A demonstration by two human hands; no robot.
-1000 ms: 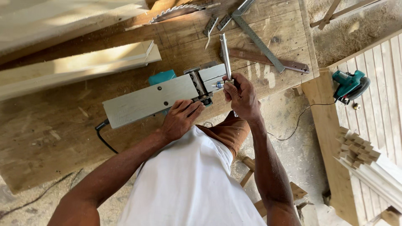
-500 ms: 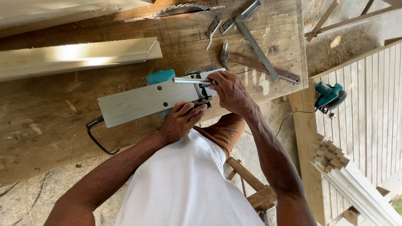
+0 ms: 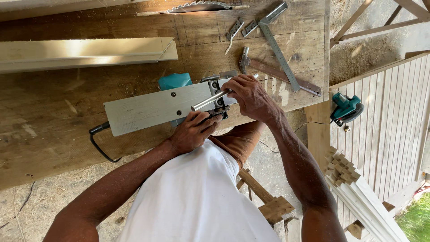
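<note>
Head view looks down on a worn wooden workbench (image 3: 53, 148), and everything else sits around the electric planer (image 3: 165, 105) lying upside down near its front edge, its flat grey sole facing up and a teal housing showing behind it. Beyond the planer a long pale moulding (image 3: 85, 53) lies lengthwise; to its far right rest a hammer (image 3: 273, 71) and a perforated metal strap (image 3: 280, 49). A teal circular saw (image 3: 346, 108) sits off the bench, well to the planer's right. At the planer's cutter end, the left hand (image 3: 192, 132) presses curled fingers against the drum area, steadying it. The right hand (image 3: 251, 96) pinches a slim metal rod-like wrench (image 3: 210, 99) set at the cutter block. Judging by this, the blade work looks midway: the tool is engaged and nothing appears removed.
</note>
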